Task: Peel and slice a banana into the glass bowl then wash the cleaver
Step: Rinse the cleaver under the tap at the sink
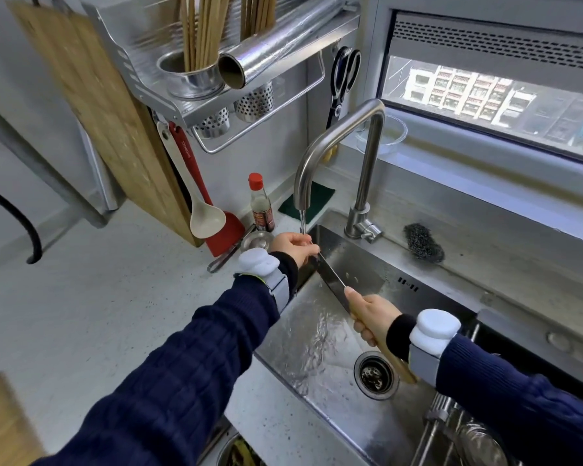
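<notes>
The cleaver [330, 275] is held over the steel sink [394, 280], its dark blade edge-on under the running tap [337, 142]. My right hand [372, 317] grips the wooden handle, thumb laid along the blade's spine. My left hand [293, 247] is at the far tip of the blade under the water stream, fingers curled on it. The glass bowl [382, 136] stands on the window ledge behind the tap; its contents are not clear from here.
A sauce bottle [260, 203], a green scouring pad [308, 200] and a small metal strainer [256, 240] sit left of the sink. Steel wool [423, 242] lies on the right rim. A cutting board [95, 105], spatulas and a utensil rack [216, 62] hang on the wall. The sink drain [374, 375] is near.
</notes>
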A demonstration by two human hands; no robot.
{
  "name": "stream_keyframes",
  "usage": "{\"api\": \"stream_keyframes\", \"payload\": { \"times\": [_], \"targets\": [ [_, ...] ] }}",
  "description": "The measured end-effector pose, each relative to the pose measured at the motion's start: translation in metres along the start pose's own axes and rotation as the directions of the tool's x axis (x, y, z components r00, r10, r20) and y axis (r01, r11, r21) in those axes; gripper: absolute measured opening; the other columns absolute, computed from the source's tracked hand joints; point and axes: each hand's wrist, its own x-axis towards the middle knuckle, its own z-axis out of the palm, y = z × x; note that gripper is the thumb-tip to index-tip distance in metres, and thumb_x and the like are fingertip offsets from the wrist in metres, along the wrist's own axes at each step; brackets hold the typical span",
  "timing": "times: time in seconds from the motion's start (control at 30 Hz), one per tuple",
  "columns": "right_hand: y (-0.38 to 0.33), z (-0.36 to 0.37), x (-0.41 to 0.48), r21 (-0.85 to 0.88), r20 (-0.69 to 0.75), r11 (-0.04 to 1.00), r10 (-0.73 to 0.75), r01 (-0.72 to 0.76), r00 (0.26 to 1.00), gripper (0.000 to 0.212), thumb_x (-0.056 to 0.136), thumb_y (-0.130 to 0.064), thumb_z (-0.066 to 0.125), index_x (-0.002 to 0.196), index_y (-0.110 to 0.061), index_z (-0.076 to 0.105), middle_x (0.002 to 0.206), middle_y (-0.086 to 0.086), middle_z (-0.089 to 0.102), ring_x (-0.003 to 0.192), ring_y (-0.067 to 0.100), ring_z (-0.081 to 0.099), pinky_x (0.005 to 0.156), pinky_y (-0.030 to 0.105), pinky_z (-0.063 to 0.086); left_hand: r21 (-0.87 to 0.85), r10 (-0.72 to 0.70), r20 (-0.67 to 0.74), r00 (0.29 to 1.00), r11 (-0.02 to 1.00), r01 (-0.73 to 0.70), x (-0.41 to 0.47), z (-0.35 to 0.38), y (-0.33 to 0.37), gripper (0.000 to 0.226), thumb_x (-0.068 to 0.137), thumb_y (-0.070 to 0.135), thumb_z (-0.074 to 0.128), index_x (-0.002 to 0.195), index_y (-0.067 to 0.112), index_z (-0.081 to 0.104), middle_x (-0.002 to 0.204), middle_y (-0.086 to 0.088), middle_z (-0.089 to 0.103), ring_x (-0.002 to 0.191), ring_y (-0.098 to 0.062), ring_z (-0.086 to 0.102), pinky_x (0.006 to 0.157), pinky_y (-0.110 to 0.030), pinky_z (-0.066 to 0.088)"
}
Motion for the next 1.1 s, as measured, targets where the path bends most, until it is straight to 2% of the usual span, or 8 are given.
{"api": "stream_keyframes", "payload": {
  "times": [0.23, 0.47, 0.6, 0.7, 0.77, 0.87, 0.97, 1.1],
  "targets": [
    [-0.001, 0.0, 0.002, -0.008, -0.004, 1.0, -0.003, 0.003, 1.0, 0.049, 0.096, -0.051, 0.038, 0.065, -0.013, 0.045, 0.05, 0.001, 0.043, 0.038, 0.014, 0.034, 0.041, 0.021, 0.028, -0.134, 0.061, 0.02, 0.998, 0.989, -0.058, -0.01, -0.004, 0.005, 0.014, 0.08, -0.001, 0.069, 0.073, 0.009, 0.062, 0.069, -0.003, 0.061, 0.065, -0.011, 0.06, 0.059, -0.01, 0.054],
    [-0.003, -0.005, 0.006, -0.311, -0.027, 0.948, -0.087, 0.074, 0.996, 0.05, 0.097, -0.052, 0.032, 0.067, -0.014, 0.043, 0.062, 0.002, 0.047, 0.055, 0.022, 0.045, 0.054, 0.027, 0.038, -0.227, -0.213, 0.073, 0.974, 0.948, 0.224, -0.015, -0.002, 0.008, 0.027, 0.098, 0.009, 0.045, 0.075, -0.001, 0.054, 0.054, -0.008, 0.055, 0.041, -0.014, 0.058, 0.039, -0.022, 0.052],
    [-0.007, -0.006, 0.005, -0.525, -0.035, 0.834, -0.221, 0.17, 0.975, 0.042, 0.099, -0.046, 0.032, 0.069, -0.018, 0.037, 0.069, -0.002, 0.049, 0.069, 0.02, 0.048, 0.069, 0.03, 0.036, -0.189, -0.332, 0.094, 0.939, 0.92, 0.344, -0.024, 0.001, 0.011, 0.024, 0.099, 0.027, 0.044, 0.091, 0.005, 0.047, 0.085, -0.014, 0.056, 0.086, -0.03, 0.063, 0.074, -0.042, 0.058],
    [-0.01, -0.004, 0.008, -0.601, 0.013, 0.773, -0.247, 0.205, 0.969, 0.036, 0.098, -0.046, 0.035, 0.072, -0.021, 0.036, 0.075, -0.002, 0.052, 0.076, 0.023, 0.052, 0.069, 0.034, 0.04, -0.268, -0.324, 0.122, 0.938, 0.899, 0.345, -0.027, 0.003, 0.013, 0.018, 0.097, 0.006, 0.047, 0.113, -0.001, 0.047, 0.107, -0.021, 0.057, 0.108, -0.037, 0.058, 0.073, -0.043, 0.054],
    [-0.016, -0.005, 0.006, -0.591, 0.065, 0.778, -0.218, 0.213, 0.974, 0.034, 0.098, -0.043, 0.036, 0.073, -0.02, 0.04, 0.075, -0.003, 0.053, 0.073, 0.021, 0.052, 0.063, 0.03, 0.039, -0.312, -0.335, 0.129, 0.933, 0.88, 0.359, -0.03, 0.003, 0.014, 0.027, 0.098, -0.001, 0.039, 0.124, -0.004, 0.044, 0.117, -0.025, 0.057, 0.12, -0.037, 0.052, 0.089, -0.045, 0.046],
    [-0.037, -0.018, 0.011, -0.63, 0.094, 0.76, -0.128, 0.159, 0.987, 0.045, 0.101, -0.044, 0.03, 0.074, -0.014, 0.051, 0.082, 0.004, 0.057, 0.073, 0.019, 0.053, 0.069, 0.026, 0.039, -0.331, -0.347, 0.138, 0.928, 0.866, 0.374, -0.025, 0.0, 0.01, 0.034, 0.098, -0.002, 0.038, 0.132, -0.006, 0.041, 0.132, -0.025, 0.051, 0.122, -0.037, 0.05, 0.102, -0.048, 0.04],
    [-0.051, -0.04, 0.038, -0.459, 0.066, 0.886, -0.045, 0.071, 0.997, 0.046, 0.103, -0.036, 0.029, 0.068, -0.017, 0.053, 0.078, 0.008, 0.061, 0.069, 0.021, 0.056, 0.076, 0.034, 0.049, -0.321, -0.364, 0.107, 0.925, 0.868, 0.379, -0.02, -0.003, 0.004, 0.033, 0.097, -0.002, 0.042, 0.129, -0.009, 0.043, 0.128, -0.027, 0.054, 0.117, -0.038, 0.055, 0.097, -0.05, 0.045],
    [-0.062, -0.057, 0.084, -0.301, -0.104, 0.948, 0.078, -0.106, 0.992, 0.049, 0.104, -0.03, 0.028, 0.071, -0.007, 0.056, 0.067, 0.008, 0.055, 0.049, 0.017, 0.045, 0.048, 0.024, 0.036, -0.331, -0.378, 0.105, 0.92, 0.859, 0.391, -0.016, -0.003, 0.0, 0.031, 0.096, -0.003, 0.044, 0.126, -0.01, 0.045, 0.12, -0.028, 0.057, 0.115, -0.04, 0.056, 0.094, -0.051, 0.046]
  ]
}}
